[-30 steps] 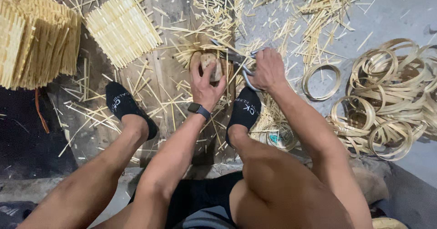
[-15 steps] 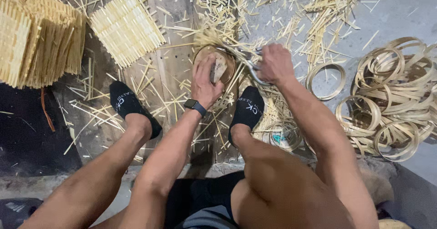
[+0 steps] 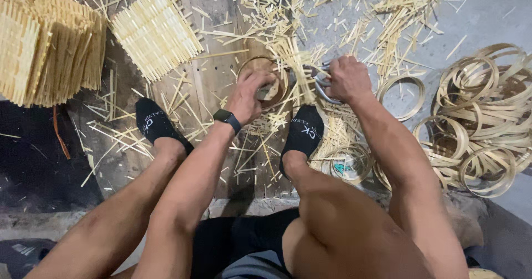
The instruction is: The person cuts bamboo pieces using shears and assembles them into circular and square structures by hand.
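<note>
Two hands (image 3: pixel 249 93) (image 3: pixel 346 79); one hoop (image 3: pixel 265 82); one shears (image 3: pixel 318 82).

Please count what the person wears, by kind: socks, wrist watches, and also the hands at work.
Black socks: 2 (left, right)
Dark wrist watch: 1
Hands: 2 (left hand, right hand)
Total: 5

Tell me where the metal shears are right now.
In the head view, the metal shears sit right of centre, gripped by the right hand, beside the round bamboo piece under the left hand.
</note>
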